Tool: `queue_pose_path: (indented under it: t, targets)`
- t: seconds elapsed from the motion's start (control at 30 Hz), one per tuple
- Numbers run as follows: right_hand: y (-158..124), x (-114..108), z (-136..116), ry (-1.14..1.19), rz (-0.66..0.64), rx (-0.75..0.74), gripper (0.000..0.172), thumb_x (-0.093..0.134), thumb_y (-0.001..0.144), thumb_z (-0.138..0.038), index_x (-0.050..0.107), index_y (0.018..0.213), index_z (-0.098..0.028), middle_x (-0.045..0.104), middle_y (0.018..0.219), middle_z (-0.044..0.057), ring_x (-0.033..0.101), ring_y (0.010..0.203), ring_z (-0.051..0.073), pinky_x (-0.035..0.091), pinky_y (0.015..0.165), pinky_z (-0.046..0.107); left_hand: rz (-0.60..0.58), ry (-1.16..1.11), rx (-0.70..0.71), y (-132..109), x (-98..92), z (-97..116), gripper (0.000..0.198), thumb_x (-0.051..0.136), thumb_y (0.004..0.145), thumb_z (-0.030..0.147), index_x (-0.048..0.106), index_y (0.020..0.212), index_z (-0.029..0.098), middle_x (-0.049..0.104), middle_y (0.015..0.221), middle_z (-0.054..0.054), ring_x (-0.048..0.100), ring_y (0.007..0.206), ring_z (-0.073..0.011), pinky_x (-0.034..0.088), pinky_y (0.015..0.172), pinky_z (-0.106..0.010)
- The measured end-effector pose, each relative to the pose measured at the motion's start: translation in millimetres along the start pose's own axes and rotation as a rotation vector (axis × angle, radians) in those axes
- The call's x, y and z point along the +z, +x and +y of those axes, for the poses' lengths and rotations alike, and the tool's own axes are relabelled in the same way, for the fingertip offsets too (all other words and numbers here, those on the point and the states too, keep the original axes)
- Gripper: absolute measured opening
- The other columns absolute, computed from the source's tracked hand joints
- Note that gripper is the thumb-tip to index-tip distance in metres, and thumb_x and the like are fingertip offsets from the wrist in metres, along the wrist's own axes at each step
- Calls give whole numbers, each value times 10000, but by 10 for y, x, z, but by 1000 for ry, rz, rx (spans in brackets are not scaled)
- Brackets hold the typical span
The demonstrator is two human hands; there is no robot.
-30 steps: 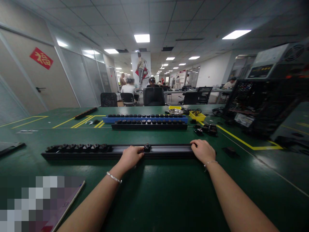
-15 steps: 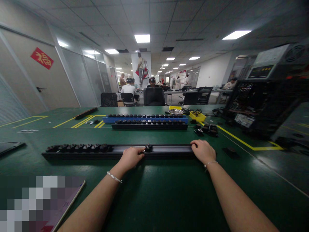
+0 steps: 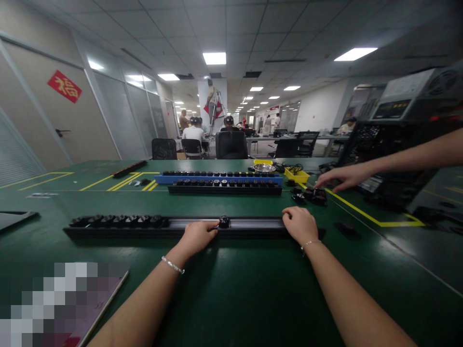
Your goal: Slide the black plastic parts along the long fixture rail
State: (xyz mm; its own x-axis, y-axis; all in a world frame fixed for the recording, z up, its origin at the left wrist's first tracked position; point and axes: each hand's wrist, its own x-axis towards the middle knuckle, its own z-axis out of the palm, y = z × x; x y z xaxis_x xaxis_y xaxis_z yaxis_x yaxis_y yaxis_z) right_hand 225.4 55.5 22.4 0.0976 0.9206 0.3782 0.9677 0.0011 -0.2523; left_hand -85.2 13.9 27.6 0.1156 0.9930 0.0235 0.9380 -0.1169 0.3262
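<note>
A long black rail (image 3: pixel 260 223) with a channel along its top lies crosswise in front of me. Small black blocks (image 3: pixel 126 220) fill the left part of its channel, and a single black block (image 3: pixel 224 221) sits near the middle. My left hand (image 3: pixel 198 237) is closed on the rail's near side, its index fingertip against the left side of that single block. Toward the right end, my right hand (image 3: pixel 301 225) grips the same rail, fingers curled over its far edge. The undersides of both hands are hidden.
Another person's hand (image 3: pixel 342 178) reaches from the right to loose black parts (image 3: pixel 314 195). Behind the rail lie a blue rail (image 3: pixel 217 180) and a second black rail (image 3: pixel 224 190). A yellow tray (image 3: pixel 296 174), metal bowl (image 3: pixel 264 168) and computer case (image 3: pixel 379 144) stand farther back.
Another person's arm has come in from the right over the loose parts. My right hand has shifted slightly left along the rail. My left hand stays by the single block.
</note>
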Motion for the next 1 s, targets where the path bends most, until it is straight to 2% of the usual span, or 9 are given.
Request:
queue_pose_path:
  t: [0.23, 0.4, 0.63, 0.8, 1.0]
  targets:
    - [-187, 97, -731, 242, -74, -342, 339, 393, 824, -268, 621, 1057, -175, 617, 1115, 48, 501, 1040, 177, 354, 926, 290, 6, 31, 11, -7, 28, 6, 398, 441, 827, 395, 534, 1212, 352, 626, 1167, -4, 539, 1121, -226, 337, 963, -380]
    - [-300, 218, -1132, 338, -132, -350, 412, 424, 828, -333, 558, 1171, -146, 571, 1204, 84, 471, 1107, 197, 342, 953, 320, 11, 45, 18, -9, 44, 18, 396, 441, 824, 381, 527, 1210, 373, 618, 1180, -8, 516, 1143, -243, 283, 984, -445]
    - [-354, 284, -1226, 341, -165, -320, 395, 489, 801, -391, 587, 1125, -187, 591, 1164, 60, 457, 1106, 204, 324, 944, 318, 22, 101, 72, 19, 121, -7, 395, 401, 838, 408, 494, 1222, 417, 630, 1159, -12, 519, 1112, -261, 258, 952, -518]
    - [-375, 286, -1247, 328, -145, -296, 341, 502, 792, -407, 622, 1056, -228, 604, 1127, 35, 470, 1065, 200, 328, 911, 314, 15, 130, 79, 27, 133, 0, 393, 394, 844, 395, 481, 1226, 432, 632, 1146, -14, 515, 1102, -257, 258, 938, -523]
    - [-374, 290, -1289, 308, -146, -223, 359, 506, 781, -444, 620, 1048, -234, 607, 1115, 38, 477, 1043, 199, 339, 867, 313, 26, 180, 94, 11, 126, 26, 396, 379, 852, 395, 462, 1236, 445, 638, 1109, -28, 523, 1078, -262, 266, 916, -536]
